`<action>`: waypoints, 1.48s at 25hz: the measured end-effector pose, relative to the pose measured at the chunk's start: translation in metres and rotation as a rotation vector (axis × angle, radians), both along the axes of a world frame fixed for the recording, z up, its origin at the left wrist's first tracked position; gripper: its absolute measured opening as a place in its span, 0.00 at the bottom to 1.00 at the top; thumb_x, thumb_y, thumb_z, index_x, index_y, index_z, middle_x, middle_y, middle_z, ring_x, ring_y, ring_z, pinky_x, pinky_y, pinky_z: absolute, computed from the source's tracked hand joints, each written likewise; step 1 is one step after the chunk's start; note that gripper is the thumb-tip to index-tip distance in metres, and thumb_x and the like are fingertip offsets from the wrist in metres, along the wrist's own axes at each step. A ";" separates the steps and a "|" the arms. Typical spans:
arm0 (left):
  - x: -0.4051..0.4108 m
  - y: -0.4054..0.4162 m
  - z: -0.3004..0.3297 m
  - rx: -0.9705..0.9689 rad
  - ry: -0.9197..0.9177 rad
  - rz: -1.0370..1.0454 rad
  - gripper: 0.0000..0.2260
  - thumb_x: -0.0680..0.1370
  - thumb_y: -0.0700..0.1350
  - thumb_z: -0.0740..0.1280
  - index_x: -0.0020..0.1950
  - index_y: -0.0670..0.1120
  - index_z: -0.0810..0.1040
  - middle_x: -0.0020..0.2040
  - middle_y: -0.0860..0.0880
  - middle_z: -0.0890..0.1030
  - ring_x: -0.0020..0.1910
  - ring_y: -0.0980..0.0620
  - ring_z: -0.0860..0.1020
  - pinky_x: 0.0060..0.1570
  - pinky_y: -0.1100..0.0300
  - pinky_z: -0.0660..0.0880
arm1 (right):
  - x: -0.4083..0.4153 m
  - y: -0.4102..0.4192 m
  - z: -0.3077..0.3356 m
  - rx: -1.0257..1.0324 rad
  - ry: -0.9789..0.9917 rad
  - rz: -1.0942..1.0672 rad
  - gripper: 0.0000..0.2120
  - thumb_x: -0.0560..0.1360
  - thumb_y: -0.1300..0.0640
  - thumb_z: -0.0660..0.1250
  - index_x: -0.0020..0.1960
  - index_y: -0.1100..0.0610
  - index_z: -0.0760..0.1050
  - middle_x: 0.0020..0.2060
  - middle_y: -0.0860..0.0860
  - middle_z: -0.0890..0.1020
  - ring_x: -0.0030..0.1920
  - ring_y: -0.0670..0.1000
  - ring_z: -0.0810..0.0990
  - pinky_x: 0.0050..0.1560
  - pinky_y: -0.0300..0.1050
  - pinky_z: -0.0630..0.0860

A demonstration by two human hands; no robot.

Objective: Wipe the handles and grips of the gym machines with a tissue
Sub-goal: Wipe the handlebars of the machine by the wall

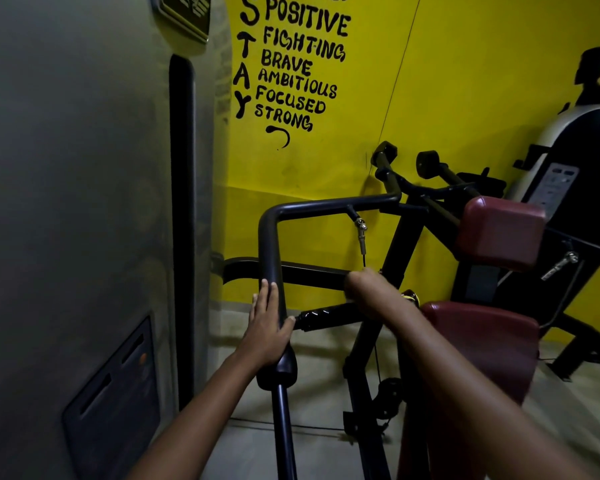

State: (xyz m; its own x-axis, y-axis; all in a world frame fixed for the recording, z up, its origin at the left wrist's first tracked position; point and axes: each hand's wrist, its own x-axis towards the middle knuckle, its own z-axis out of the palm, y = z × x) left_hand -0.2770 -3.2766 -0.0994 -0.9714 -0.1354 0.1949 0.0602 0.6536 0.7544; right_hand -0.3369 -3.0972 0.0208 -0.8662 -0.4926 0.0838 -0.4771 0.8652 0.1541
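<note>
Head view, left to right: grey wall panel [66, 202] fills the left side, so no room to move that way. My left hand [267, 327] lies on the black bent tubular steel handle bar [272, 251], fingers fairly straight along the tube, thumb hooked round the far side; the palm hides whatever is under it. No tissue is visible anywhere, so I can't tell if one is pressed under that palm. My right hand [371, 292] reaches past toward the black ribbed rubber grip [326, 315] low behind the bar; it's blurred and its fingers are turned away, so I cannot tell if it's gripping or loose. Right of that, maroon padded vinyl seat cushion [482, 344] crowds my right forearm.

Risks, my guess: bar hangs off a thin cable [364, 259], so pushing may swing it into the wall; if the tissue's missing, I'm just smearing. Open room is only upward and toward the yellow painted wall [447, 81].
</note>
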 end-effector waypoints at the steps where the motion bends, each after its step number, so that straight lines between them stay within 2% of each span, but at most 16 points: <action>1: 0.000 0.000 0.000 -0.001 -0.001 0.002 0.33 0.82 0.51 0.58 0.79 0.49 0.40 0.78 0.51 0.35 0.77 0.46 0.38 0.74 0.50 0.46 | 0.006 -0.013 -0.006 -0.014 -0.012 0.038 0.07 0.76 0.65 0.65 0.53 0.61 0.77 0.47 0.56 0.80 0.47 0.54 0.80 0.47 0.45 0.78; 3: -0.001 0.000 -0.001 -0.009 0.001 0.008 0.33 0.82 0.50 0.58 0.79 0.48 0.40 0.78 0.51 0.35 0.77 0.46 0.38 0.74 0.51 0.46 | 0.018 -0.039 -0.019 -0.014 -0.040 0.116 0.07 0.75 0.64 0.67 0.53 0.61 0.76 0.48 0.57 0.80 0.48 0.56 0.79 0.46 0.46 0.75; 7: -0.003 0.000 -0.001 -0.021 -0.003 0.012 0.32 0.82 0.47 0.58 0.79 0.48 0.40 0.78 0.51 0.35 0.77 0.45 0.38 0.74 0.51 0.45 | 0.016 -0.062 -0.033 -0.033 -0.102 0.191 0.12 0.70 0.61 0.73 0.52 0.59 0.78 0.48 0.58 0.81 0.50 0.58 0.80 0.50 0.52 0.78; 10: -0.002 0.000 -0.001 -0.006 -0.001 0.009 0.32 0.82 0.49 0.57 0.79 0.49 0.40 0.78 0.50 0.35 0.77 0.45 0.39 0.74 0.50 0.46 | 0.006 -0.053 -0.028 -0.083 -0.124 0.223 0.08 0.71 0.61 0.72 0.50 0.60 0.81 0.48 0.56 0.81 0.51 0.55 0.79 0.52 0.48 0.77; 13: -0.002 -0.001 -0.001 -0.009 0.002 0.005 0.33 0.82 0.50 0.57 0.79 0.49 0.39 0.78 0.51 0.35 0.77 0.46 0.38 0.74 0.50 0.46 | 0.010 -0.046 -0.031 -0.208 -0.079 0.201 0.07 0.72 0.60 0.71 0.50 0.59 0.80 0.51 0.54 0.75 0.49 0.53 0.77 0.49 0.43 0.75; 17: -0.003 0.000 -0.001 -0.012 -0.009 0.000 0.32 0.82 0.50 0.57 0.79 0.49 0.39 0.78 0.51 0.35 0.77 0.45 0.38 0.74 0.50 0.45 | 0.032 -0.038 -0.063 -0.483 0.056 0.119 0.11 0.73 0.59 0.70 0.54 0.57 0.76 0.50 0.51 0.74 0.47 0.52 0.76 0.45 0.47 0.77; 19: -0.003 0.000 0.000 -0.019 -0.009 0.007 0.32 0.82 0.49 0.57 0.79 0.48 0.39 0.78 0.50 0.35 0.77 0.45 0.38 0.74 0.50 0.45 | 0.045 -0.033 -0.082 -0.570 0.161 0.123 0.07 0.74 0.61 0.68 0.50 0.57 0.74 0.48 0.51 0.75 0.44 0.53 0.76 0.39 0.49 0.75; 21: -0.002 0.000 0.000 -0.023 -0.008 0.008 0.32 0.82 0.49 0.57 0.79 0.47 0.40 0.78 0.49 0.35 0.77 0.44 0.38 0.74 0.50 0.45 | 0.054 -0.029 -0.096 -0.604 0.207 0.110 0.06 0.73 0.64 0.68 0.46 0.56 0.73 0.45 0.50 0.74 0.42 0.53 0.75 0.35 0.46 0.73; 25: -0.001 0.000 0.001 -0.018 -0.008 0.003 0.32 0.82 0.49 0.57 0.79 0.47 0.40 0.78 0.49 0.35 0.77 0.44 0.38 0.74 0.50 0.45 | 0.053 -0.019 -0.101 -0.793 0.349 -0.038 0.10 0.70 0.70 0.68 0.47 0.58 0.77 0.45 0.54 0.75 0.43 0.55 0.76 0.40 0.44 0.72; 30: -0.002 0.000 -0.001 -0.012 -0.009 0.001 0.32 0.82 0.49 0.57 0.79 0.48 0.39 0.78 0.50 0.35 0.77 0.44 0.38 0.74 0.50 0.45 | 0.065 -0.033 -0.119 -0.618 0.386 0.039 0.14 0.66 0.72 0.67 0.46 0.56 0.76 0.45 0.52 0.75 0.43 0.55 0.76 0.33 0.47 0.75; 34: 0.000 0.000 0.001 -0.010 -0.017 -0.002 0.32 0.82 0.49 0.56 0.79 0.48 0.39 0.78 0.50 0.35 0.77 0.44 0.38 0.74 0.50 0.45 | 0.060 -0.019 -0.120 -0.850 0.393 -0.158 0.14 0.66 0.75 0.66 0.45 0.58 0.74 0.45 0.54 0.72 0.43 0.55 0.75 0.38 0.47 0.76; 37: 0.000 0.000 0.002 -0.001 -0.011 0.000 0.32 0.83 0.49 0.56 0.79 0.48 0.39 0.78 0.50 0.35 0.77 0.45 0.38 0.74 0.50 0.44 | 0.063 -0.023 -0.116 -0.827 0.462 -0.096 0.15 0.67 0.74 0.66 0.48 0.58 0.74 0.47 0.54 0.74 0.46 0.53 0.75 0.41 0.45 0.76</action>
